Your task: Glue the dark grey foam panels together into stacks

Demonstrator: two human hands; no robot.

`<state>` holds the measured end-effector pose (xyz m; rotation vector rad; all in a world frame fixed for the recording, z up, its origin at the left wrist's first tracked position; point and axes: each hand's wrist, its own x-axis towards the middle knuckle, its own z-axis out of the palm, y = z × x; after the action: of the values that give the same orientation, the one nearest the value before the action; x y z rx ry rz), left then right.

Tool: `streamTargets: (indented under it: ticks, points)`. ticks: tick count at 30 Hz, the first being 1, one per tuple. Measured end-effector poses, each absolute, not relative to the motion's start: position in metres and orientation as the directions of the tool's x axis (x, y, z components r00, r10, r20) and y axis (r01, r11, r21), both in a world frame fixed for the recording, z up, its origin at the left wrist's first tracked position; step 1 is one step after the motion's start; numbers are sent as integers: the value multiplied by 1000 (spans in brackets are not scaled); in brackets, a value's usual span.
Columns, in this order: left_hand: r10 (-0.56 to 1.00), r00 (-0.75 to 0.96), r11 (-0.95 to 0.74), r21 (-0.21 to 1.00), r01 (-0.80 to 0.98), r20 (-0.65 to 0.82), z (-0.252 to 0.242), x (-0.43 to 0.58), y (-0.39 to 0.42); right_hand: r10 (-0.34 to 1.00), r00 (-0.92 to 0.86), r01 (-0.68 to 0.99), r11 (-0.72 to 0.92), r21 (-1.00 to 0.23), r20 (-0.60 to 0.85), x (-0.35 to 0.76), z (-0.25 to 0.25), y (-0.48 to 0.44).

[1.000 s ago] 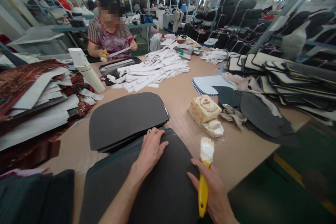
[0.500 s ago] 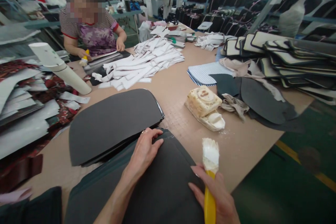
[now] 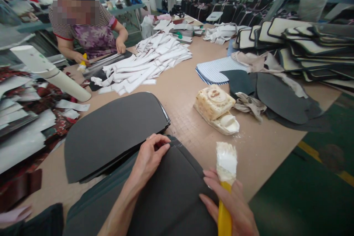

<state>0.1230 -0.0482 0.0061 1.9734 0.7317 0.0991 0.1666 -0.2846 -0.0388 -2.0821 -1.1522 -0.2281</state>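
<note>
My left hand (image 3: 151,152) is closed on the top corner of a dark grey fabric panel (image 3: 171,184), thumb and fingers pinching near its edge. Beneath that panel lie further dark layers, whose edges show as a thin strip on the right. A paintbrush (image 3: 225,202) with a yellow handle and white-coated bristles is in my right hand (image 3: 235,206), bristles pointing up and away. The fingertips of this hand also rest at the panel's right edge. A stack of dark grey panels (image 3: 116,132) lies just beyond my left hand.
A crusted container of white paste (image 3: 214,105) stands on the brown table (image 3: 182,107). Across it, another person (image 3: 94,40) holds a yellow brush beside white strips (image 3: 149,62). A white tube (image 3: 63,81) leans at left; padded panels (image 3: 293,44) are piled at right.
My left fingers have drawn into a tighter pinch at the panel corner, and more of the layer edges shows at right. The brush stays in my right hand. The view has shifted slightly.
</note>
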Motion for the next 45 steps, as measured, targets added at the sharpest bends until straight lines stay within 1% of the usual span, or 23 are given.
streamTargets:
  ticks: [3,6,9,12,14,18,23,27,29,33,36,39,42,45]
  points:
    - [515,812,-251,857,450,-276,6,124,-48,634,581,792,-296,-534,511,176,-31,-270]
    - [509,823,-204,894,400,-252,3,125,-48,651,579,771,-242,-589,491,181,-24,-250]
    - [468,854,-228,902,366,-228,0,125,-48,679,579,757,-242,-607,451,183,-21,-235]
    - [434,871,-247,900,360,-229,-1,125,-47,680,623,721,-307,-621,387,182,-22,-228]
    - [424,877,-248,902,353,-227,0,125,-47,674,659,677,-337,-654,334,182,-24,-226]
    - [401,891,-256,907,333,-214,2,126,-46,664,694,603,-325,-728,278,182,-27,-223]
    - [377,896,-242,909,340,-234,-1,126,-46,670,714,554,-364,-749,203,181,-30,-219]
    - [382,890,-228,908,351,-248,-2,125,-47,653,736,477,-315,-820,178,181,-32,-216]
    - [392,886,-236,903,358,-249,-2,126,-47,634,752,453,-298,-840,181,180,-33,-214]
    - [390,885,-276,885,375,-254,0,129,-46,593,771,465,-272,-843,234,177,-39,-212]
    - [401,898,-396,850,347,-180,1,129,-49,573,772,479,-241,-844,275,175,-41,-212]
    - [435,895,-522,781,343,-103,4,126,-53,565,765,495,-209,-843,309,175,-41,-212]
    - [409,900,-545,752,371,-148,9,124,-55,569,758,503,-201,-841,318,176,-40,-211]
    - [368,901,-498,771,398,-229,12,125,-54,580,748,517,-206,-830,322,176,-39,-211]
